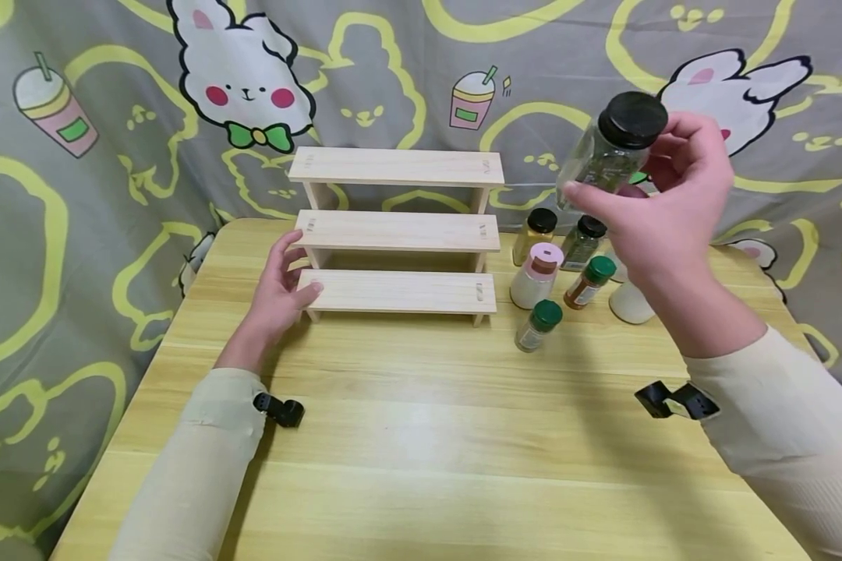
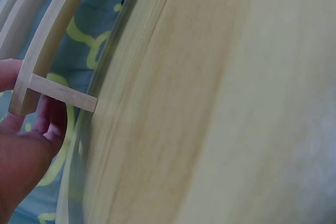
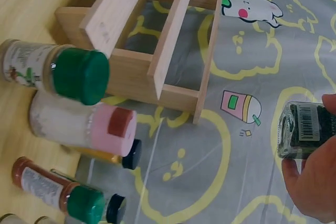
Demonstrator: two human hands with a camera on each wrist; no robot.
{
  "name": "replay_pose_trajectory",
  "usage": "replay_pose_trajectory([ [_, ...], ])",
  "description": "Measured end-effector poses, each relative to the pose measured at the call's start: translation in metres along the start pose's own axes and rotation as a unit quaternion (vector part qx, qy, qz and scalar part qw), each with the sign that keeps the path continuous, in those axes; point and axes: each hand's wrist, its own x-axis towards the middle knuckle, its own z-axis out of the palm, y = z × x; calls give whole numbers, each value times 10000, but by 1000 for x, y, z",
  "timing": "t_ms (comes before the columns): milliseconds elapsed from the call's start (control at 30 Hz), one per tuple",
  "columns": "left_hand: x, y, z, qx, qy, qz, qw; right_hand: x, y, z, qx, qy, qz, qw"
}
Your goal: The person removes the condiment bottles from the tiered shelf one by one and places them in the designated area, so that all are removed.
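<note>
A three-tier wooden shelf rack (image 1: 400,291) stands at the back of the table. My left hand (image 1: 275,285) grips its left end, the thumb on the lowest tier and the fingers by the middle one. In the left wrist view the fingers wrap the end of a shelf board (image 2: 32,85). High on the right, my right hand (image 1: 681,204) holds a clear glass spice jar (image 1: 599,162) with a black lid and dark green contents, raised well above the table and slightly tilted. Its barcode label (image 3: 308,121) shows in the right wrist view.
Right of the rack stand a green-capped jar (image 1: 533,331), a pink-capped bottle (image 1: 531,288), a red-brown spice jar (image 1: 585,288), and two black-capped jars, one yellow (image 1: 528,248), one dark green (image 1: 581,245). A white container (image 1: 631,302) is partly behind my right forearm. A patterned curtain (image 1: 386,70) hangs behind.
</note>
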Motion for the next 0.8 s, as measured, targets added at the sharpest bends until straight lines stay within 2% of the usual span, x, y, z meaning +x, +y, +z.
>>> replay_pose_trajectory([
  [300,0,1,2,-6,11,-26,10000,-6,13,-21,-54,208,200,9996],
  [800,0,0,0,70,20,-22,10000,-18,42,-50,48,175,271,9995],
])
